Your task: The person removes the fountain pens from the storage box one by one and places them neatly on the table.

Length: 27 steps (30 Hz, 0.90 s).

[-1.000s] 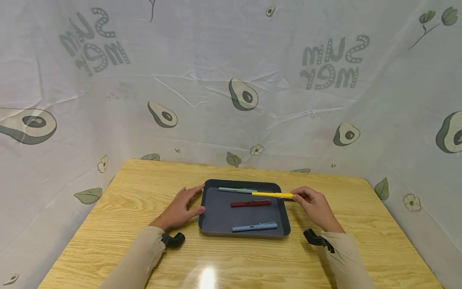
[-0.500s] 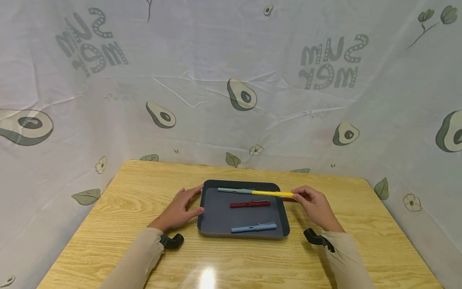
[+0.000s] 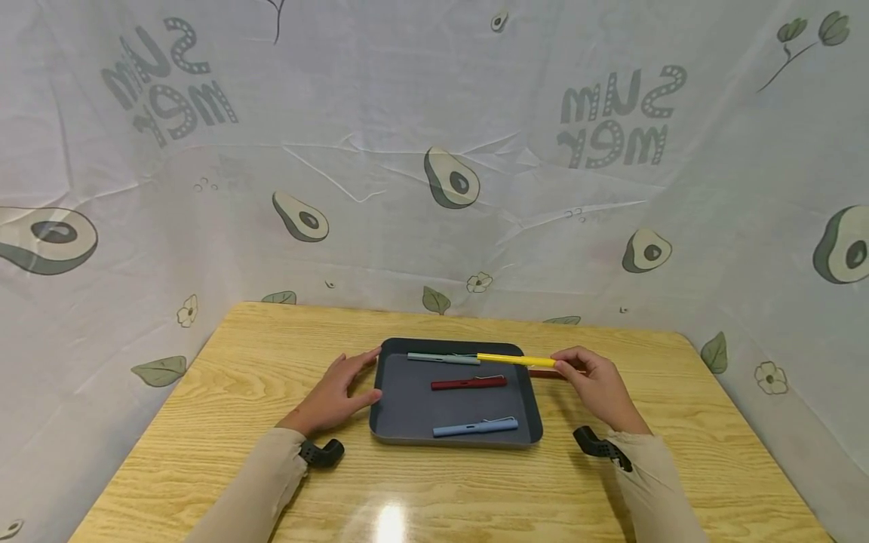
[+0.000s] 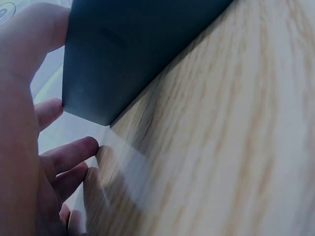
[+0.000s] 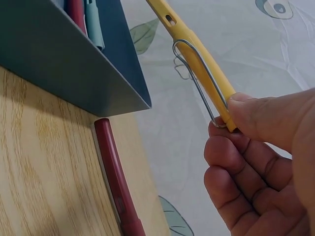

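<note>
Yellow pen is shifting slightly right and up since the earlier frame, hovering by the back right corner of the gray tray. Right hand is clamping its end between thumb and fingers; left hand, fingers spread apart, is touching the tray's left rim. Tray is resting on a wood-grain table, dark red pen lying just beside, avocado-print cloth hanging behind.

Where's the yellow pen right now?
In the head view, the yellow pen is pinched by the right hand across the tray's right rim, just right of the grey-green pen.
</note>
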Available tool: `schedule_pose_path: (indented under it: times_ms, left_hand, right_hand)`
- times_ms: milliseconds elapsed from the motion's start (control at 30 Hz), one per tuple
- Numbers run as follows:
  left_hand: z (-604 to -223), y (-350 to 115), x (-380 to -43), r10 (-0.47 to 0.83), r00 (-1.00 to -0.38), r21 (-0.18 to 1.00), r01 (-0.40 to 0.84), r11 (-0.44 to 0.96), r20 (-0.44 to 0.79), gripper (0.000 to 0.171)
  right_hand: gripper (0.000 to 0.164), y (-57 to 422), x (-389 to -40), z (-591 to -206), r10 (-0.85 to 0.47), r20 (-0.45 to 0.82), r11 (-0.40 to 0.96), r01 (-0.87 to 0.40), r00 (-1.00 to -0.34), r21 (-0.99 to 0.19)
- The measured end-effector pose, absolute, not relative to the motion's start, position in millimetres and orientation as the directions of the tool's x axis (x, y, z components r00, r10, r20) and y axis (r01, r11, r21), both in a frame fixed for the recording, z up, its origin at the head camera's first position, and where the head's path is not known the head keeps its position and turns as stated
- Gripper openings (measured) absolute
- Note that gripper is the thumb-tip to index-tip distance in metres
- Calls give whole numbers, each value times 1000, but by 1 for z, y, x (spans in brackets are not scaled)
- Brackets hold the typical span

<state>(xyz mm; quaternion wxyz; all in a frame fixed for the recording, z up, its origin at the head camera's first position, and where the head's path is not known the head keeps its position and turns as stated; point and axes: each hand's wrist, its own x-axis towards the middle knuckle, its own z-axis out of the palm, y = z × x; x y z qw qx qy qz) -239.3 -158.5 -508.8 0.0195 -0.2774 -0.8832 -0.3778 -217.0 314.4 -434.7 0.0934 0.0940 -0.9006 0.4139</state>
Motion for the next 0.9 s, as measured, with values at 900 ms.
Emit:
schedule_pose_path:
  times_ms: [900]
  left_hand:
    - [-508,-157,-239,479,-848,652,497,572,226,84]
  right_hand:
    - [23,327,-219,-439,-88,248,623,-247,-965,-742]
